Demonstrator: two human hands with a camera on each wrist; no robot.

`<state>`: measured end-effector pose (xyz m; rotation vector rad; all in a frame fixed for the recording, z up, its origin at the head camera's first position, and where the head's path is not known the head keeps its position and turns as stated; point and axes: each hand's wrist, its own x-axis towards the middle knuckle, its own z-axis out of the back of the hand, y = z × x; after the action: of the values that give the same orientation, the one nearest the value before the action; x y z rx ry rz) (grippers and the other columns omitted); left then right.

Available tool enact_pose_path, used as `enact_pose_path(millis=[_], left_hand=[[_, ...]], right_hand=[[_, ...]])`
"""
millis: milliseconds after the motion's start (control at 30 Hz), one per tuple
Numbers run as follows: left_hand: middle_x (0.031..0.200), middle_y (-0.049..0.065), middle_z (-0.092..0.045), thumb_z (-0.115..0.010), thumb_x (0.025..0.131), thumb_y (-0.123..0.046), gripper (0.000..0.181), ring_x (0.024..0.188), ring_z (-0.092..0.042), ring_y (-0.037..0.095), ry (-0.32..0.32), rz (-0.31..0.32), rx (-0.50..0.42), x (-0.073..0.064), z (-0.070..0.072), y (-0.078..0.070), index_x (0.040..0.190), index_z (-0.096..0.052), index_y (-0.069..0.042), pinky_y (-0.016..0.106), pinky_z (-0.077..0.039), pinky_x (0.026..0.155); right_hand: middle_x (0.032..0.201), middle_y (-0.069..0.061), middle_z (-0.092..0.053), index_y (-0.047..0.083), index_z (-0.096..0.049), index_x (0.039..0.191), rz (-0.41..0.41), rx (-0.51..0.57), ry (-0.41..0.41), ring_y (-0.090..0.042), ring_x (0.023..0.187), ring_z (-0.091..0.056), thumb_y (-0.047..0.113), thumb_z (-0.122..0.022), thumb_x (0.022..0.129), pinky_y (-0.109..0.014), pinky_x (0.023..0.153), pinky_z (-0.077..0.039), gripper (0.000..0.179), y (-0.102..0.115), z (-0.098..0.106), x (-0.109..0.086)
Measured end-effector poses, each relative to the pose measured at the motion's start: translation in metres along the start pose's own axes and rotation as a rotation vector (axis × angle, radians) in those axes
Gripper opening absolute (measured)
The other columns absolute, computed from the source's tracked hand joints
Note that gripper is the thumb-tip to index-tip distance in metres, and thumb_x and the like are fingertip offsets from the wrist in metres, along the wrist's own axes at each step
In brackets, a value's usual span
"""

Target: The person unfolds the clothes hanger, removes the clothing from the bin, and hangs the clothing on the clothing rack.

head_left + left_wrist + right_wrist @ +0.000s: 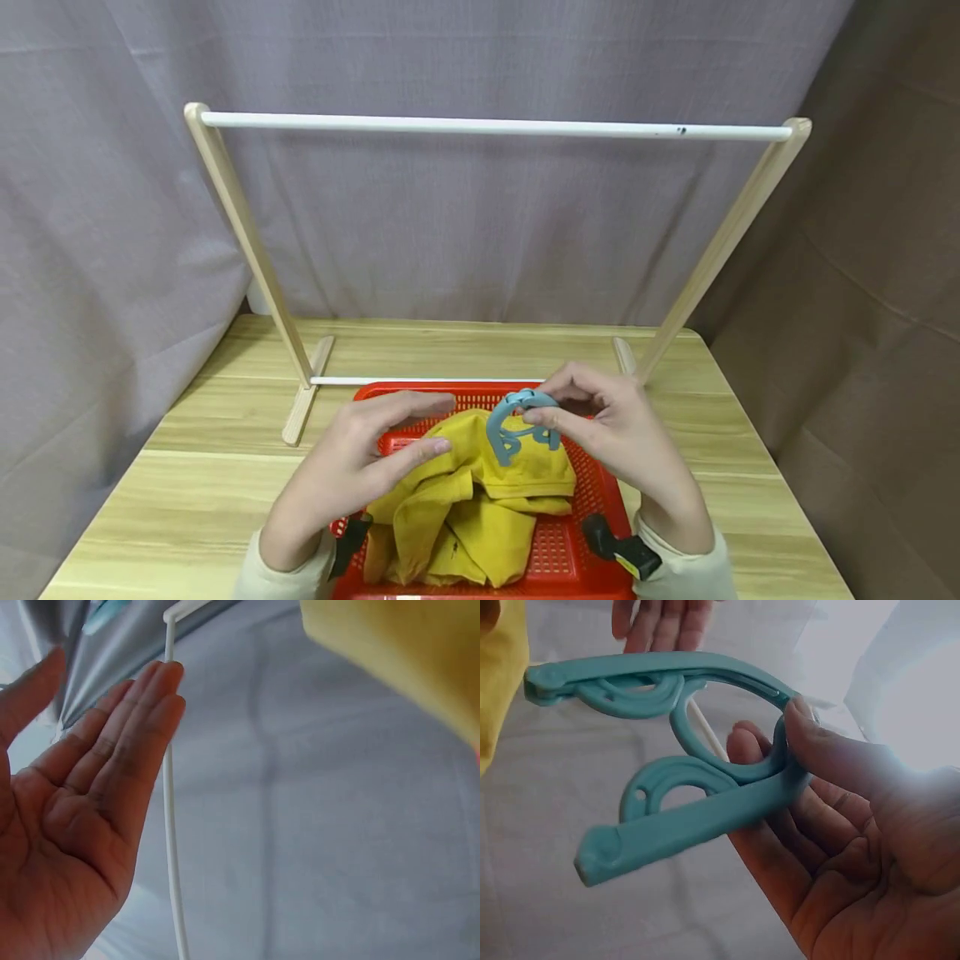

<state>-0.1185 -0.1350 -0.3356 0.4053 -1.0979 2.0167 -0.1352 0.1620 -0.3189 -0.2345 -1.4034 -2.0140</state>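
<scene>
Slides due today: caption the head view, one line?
Right hand holds a teal hanger over yellow clothing in a red basket, left hand alongside, rack behind.

Room above hands; white rail crosses beyond.

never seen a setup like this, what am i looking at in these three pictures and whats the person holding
There is no machine here: you see a person's bare left hand and right hand. The wide picture is taken from the head, looking forward and down; the other two are taken from the wrists, each showing one hand up close. The right hand pinches what looks like a blue-green folding hanger; the left is open beside it, holding nothing. On the wooden table sits a red basket with yellow clothing in it. Behind the basket stands a wooden rack with a white bar across its top, in front of a grey curtain.
</scene>
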Motion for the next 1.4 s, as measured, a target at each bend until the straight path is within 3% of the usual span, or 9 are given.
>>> enact_pose_path(millis=[167, 333, 567, 767, 900, 1133, 1267, 1400], left_hand=[[0.119, -0.005, -0.071, -0.077, 0.091, -0.018, 0.033, 0.108, -0.068, 0.012, 0.008, -0.066, -0.080, 0.004, -0.012, -0.004, 0.123, -0.071, -0.013, 0.027, -0.056, 0.088], [0.108, -0.001, -0.074, -0.075, 0.092, -0.010, 0.027, 0.095, -0.072, 0.011, 0.024, -0.097, -0.163, 0.007, -0.020, -0.007, 0.119, -0.072, -0.010, 0.025, -0.059, 0.079], [0.100, 0.000, -0.075, -0.070, 0.095, -0.006, 0.020, 0.089, -0.071, 0.007, 0.041, -0.110, -0.156, 0.007, -0.025, -0.007, 0.114, -0.072, -0.007, 0.022, -0.059, 0.072], [0.097, -0.002, -0.075, -0.069, 0.096, -0.009, 0.014, 0.082, -0.071, 0.005, -0.011, -0.061, -0.099, 0.007, -0.022, -0.005, 0.110, -0.074, -0.009, 0.019, -0.058, 0.066], [0.098, -0.005, -0.075, -0.069, 0.097, -0.012, 0.014, 0.081, -0.070, 0.004, -0.049, -0.012, -0.073, 0.007, -0.020, -0.003, 0.109, -0.075, -0.012, 0.019, -0.057, 0.064], [0.097, -0.008, -0.074, -0.071, 0.096, -0.016, 0.014, 0.081, -0.070, 0.007, 0.005, 0.066, -0.153, 0.006, -0.023, 0.000, 0.110, -0.073, -0.015, 0.023, -0.059, 0.065], [0.095, -0.005, -0.074, -0.072, 0.095, -0.013, 0.012, 0.081, -0.072, 0.008, 0.018, 0.052, -0.185, 0.007, -0.025, 0.001, 0.107, -0.073, -0.013, 0.024, -0.060, 0.067], [0.093, -0.005, -0.074, -0.072, 0.094, -0.011, 0.011, 0.080, -0.071, 0.006, 0.000, 0.023, -0.155, 0.007, -0.024, 0.001, 0.105, -0.074, -0.012, 0.022, -0.059, 0.067]], right_hand=[[0.091, 0.006, -0.076, 0.020, -0.070, 0.098, -0.002, 0.006, 0.031, -0.022, 0.073, -0.072, 0.004, -0.080, 0.084, -0.028, 0.060, -0.058, 0.023, 0.005, -0.006, 0.000], [0.092, 0.002, -0.076, 0.017, -0.069, 0.097, 0.022, 0.036, 0.051, -0.019, 0.075, -0.073, 0.002, -0.079, 0.085, -0.031, 0.064, -0.060, 0.022, 0.008, -0.009, -0.002], [0.091, -0.004, -0.076, 0.012, -0.069, 0.098, 0.048, 0.110, 0.096, -0.023, 0.074, -0.074, -0.002, -0.077, 0.085, -0.031, 0.063, -0.060, 0.021, 0.009, -0.013, -0.002], [0.097, 0.002, -0.075, 0.013, -0.071, 0.109, 0.050, 0.028, 0.164, -0.017, 0.082, -0.074, 0.006, -0.079, 0.086, -0.032, 0.069, -0.060, 0.025, 0.002, -0.011, 0.000], [0.095, 0.003, -0.075, 0.015, -0.072, 0.110, 0.059, -0.061, 0.184, -0.012, 0.078, -0.071, 0.010, -0.078, 0.088, -0.027, 0.063, -0.058, 0.023, -0.003, -0.008, 0.002], [0.089, 0.005, -0.075, 0.019, -0.074, 0.107, 0.050, -0.095, 0.143, -0.015, 0.067, -0.066, 0.012, -0.079, 0.088, -0.027, 0.058, -0.055, 0.021, -0.007, -0.005, 0.002], [0.091, 0.007, -0.074, 0.019, -0.074, 0.108, 0.042, -0.067, 0.160, -0.017, 0.069, -0.068, 0.011, -0.078, 0.089, -0.027, 0.059, -0.057, 0.021, -0.006, -0.006, 0.002], [0.092, 0.007, -0.074, 0.019, -0.073, 0.106, 0.049, -0.049, 0.224, -0.015, 0.073, -0.068, 0.013, -0.076, 0.091, -0.028, 0.060, -0.057, 0.017, -0.008, -0.007, 0.005]])
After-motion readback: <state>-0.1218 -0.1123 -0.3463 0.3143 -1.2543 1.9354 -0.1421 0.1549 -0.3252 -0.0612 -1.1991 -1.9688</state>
